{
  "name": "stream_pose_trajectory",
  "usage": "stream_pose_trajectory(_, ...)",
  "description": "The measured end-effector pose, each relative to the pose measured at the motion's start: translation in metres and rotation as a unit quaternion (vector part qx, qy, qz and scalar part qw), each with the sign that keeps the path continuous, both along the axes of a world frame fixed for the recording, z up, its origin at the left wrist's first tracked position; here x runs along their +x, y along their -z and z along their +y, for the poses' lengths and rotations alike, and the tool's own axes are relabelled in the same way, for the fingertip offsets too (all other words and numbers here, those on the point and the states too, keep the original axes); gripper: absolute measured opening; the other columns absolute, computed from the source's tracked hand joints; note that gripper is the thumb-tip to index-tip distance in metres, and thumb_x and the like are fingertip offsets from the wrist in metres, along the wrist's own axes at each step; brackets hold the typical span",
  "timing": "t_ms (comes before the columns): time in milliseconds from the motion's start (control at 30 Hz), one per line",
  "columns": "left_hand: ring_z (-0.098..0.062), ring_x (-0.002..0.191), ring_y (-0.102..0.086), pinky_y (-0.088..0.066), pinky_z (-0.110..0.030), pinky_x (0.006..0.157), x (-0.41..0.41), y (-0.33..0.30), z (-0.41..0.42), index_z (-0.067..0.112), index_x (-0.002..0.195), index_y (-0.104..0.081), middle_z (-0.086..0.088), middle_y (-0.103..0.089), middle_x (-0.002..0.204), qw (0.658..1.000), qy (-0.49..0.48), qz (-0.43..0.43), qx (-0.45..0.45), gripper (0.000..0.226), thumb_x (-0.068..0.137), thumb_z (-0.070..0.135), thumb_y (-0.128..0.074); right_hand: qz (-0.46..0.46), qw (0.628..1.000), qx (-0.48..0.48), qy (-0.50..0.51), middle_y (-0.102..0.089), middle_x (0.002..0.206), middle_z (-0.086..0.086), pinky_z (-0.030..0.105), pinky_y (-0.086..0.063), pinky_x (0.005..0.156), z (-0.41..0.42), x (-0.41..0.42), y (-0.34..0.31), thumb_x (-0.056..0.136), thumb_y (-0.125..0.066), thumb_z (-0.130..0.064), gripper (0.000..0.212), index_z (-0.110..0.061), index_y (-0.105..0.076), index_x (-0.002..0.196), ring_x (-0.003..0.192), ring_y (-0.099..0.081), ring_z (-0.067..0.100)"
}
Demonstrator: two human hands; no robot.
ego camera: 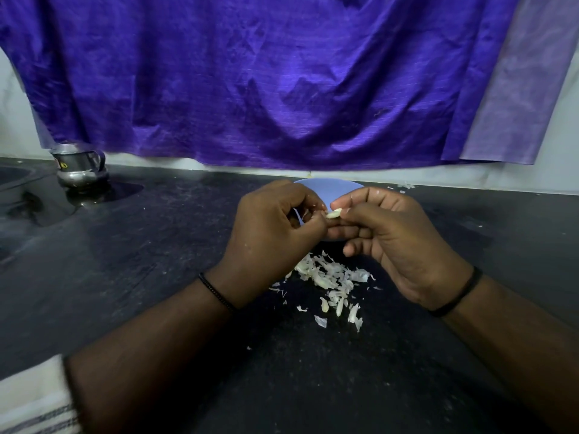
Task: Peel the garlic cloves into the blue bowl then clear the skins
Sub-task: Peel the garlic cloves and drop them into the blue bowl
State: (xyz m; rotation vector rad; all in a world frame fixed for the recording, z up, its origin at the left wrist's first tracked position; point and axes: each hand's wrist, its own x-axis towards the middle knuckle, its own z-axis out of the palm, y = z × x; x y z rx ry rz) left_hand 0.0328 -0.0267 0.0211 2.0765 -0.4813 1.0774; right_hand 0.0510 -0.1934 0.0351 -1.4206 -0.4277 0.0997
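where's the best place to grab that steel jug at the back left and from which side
Judging by its pose, take the steel jug by its looped handle, which sticks out on its right side, toward the hands. Come in from that side across the counter. It stands upright, its rounded, shiny body looks slippery, and the purple cloth hangs close behind it.
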Motion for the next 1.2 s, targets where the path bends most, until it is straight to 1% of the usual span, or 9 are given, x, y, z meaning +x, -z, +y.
stream_pose_trajectory(100,-0.009,0.061,-0.057,-0.042,-0.013,0.056,0.0,0.001,0.0,0.014,0.077,-0.073,0.013,-0.061,0.07,1.0,-0.003,-0.018,0.015,0.006,0.079,0.014,-0.067,-0.009,1.0,-0.012,0.008,-0.073,0.079,0.012,0.021,-0.047,0.048,0.0,0.001,0.001,0.093,-0.054,0.003,0.016,-0.007,-0.067,0.09,0.07,-0.069,0.019)
stream_pose_trajectory(200,-0.008,0.061,-0.056,-0.042,-0.015,0.057,0.0,0.002,-0.002,0.013,0.076,-0.073,0.01,-0.06,0.069,0.999,-0.011,-0.028,0.031,0.006,0.078,0.013,-0.067,-0.024,0.999,-0.028,0.016,-0.072,0.08,0.012,0.021,-0.044,0.046,0.001,0.001,0.002,0.092,-0.055,0.002,0.017,-0.008,-0.069,0.091,0.069,-0.066,0.018)
stream_pose_trajectory(267,-0.005,0.061,-0.054,-0.04,-0.011,0.058,0.0,0.004,-0.003,0.014,0.075,-0.073,0.011,-0.058,0.069,0.998,-0.023,-0.031,0.041,0.005,0.077,0.013,-0.068,-0.032,0.999,-0.038,0.019,-0.072,0.082,0.01,0.021,-0.043,0.045,0.003,0.001,0.004,0.092,-0.056,0.001,0.017,-0.008,-0.07,0.092,0.067,-0.066,0.016)
stream_pose_trajectory(367,-0.001,0.061,-0.051,-0.036,-0.007,0.06,0.001,0.005,-0.002,0.015,0.074,-0.072,0.016,-0.055,0.068,0.998,-0.041,-0.031,0.035,0.006,0.076,0.014,-0.067,-0.033,0.999,-0.04,0.016,-0.073,0.082,0.009,0.021,-0.044,0.045,0.004,0.002,0.007,0.093,-0.059,-0.001,0.015,-0.008,-0.072,0.095,0.066,-0.066,0.014)
stream_pose_trajectory(467,0.002,0.061,-0.051,-0.035,-0.007,0.06,0.003,0.006,-0.003,0.016,0.073,-0.072,0.015,-0.056,0.067,0.998,-0.049,-0.025,0.033,0.005,0.076,0.016,-0.068,-0.045,0.998,-0.04,0.012,-0.073,0.084,0.011,0.021,-0.047,0.047,0.003,0.002,0.009,0.091,-0.063,-0.002,0.012,-0.005,-0.071,0.101,0.068,-0.066,0.014)
stream_pose_trajectory(600,0.002,0.06,-0.051,-0.036,-0.007,0.059,0.004,0.006,-0.001,0.017,0.074,-0.072,0.014,-0.057,0.067,0.999,-0.042,-0.017,0.021,0.004,0.076,0.017,-0.069,-0.068,0.996,-0.049,0.008,-0.073,0.083,0.014,0.022,-0.051,0.052,0.003,0.003,0.01,0.089,-0.067,-0.002,0.016,-0.002,-0.07,0.105,0.07,-0.065,0.014)
stream_pose_trajectory(833,-0.003,0.059,-0.052,-0.037,-0.01,0.057,0.004,0.004,-0.001,0.016,0.073,-0.071,0.014,-0.057,0.065,0.999,-0.045,-0.006,-0.002,0.006,0.077,0.017,-0.067,-0.086,0.995,-0.051,0.006,-0.073,0.094,0.021,0.023,-0.054,0.057,0.001,0.006,0.011,0.09,-0.066,0.0,0.016,-0.005,-0.071,0.104,0.075,-0.065,0.021)
stream_pose_trajectory(967,-0.002,0.059,-0.053,-0.036,-0.008,0.057,0.004,0.004,-0.001,0.015,0.072,-0.071,0.014,-0.058,0.066,0.999,-0.047,0.003,-0.023,0.008,0.075,0.018,-0.064,-0.093,0.995,-0.046,0.008,-0.073,0.088,0.016,0.022,-0.054,0.057,0.001,0.007,0.01,0.089,-0.066,0.001,0.016,-0.006,-0.072,0.103,0.07,-0.063,0.015)
stream_pose_trajectory(1200,0.003,0.055,-0.052,-0.035,-0.007,0.054,0.005,0.006,0.002,0.014,0.075,-0.072,0.015,-0.058,0.062,0.995,-0.045,0.061,-0.068,0.008,0.08,0.008,-0.072,-0.096,0.995,-0.026,0.014,-0.073,0.084,0.013,0.025,-0.056,0.064,-0.001,0.008,0.009,0.088,-0.068,-0.002,0.019,-0.008,-0.071,0.106,0.075,-0.067,0.019)
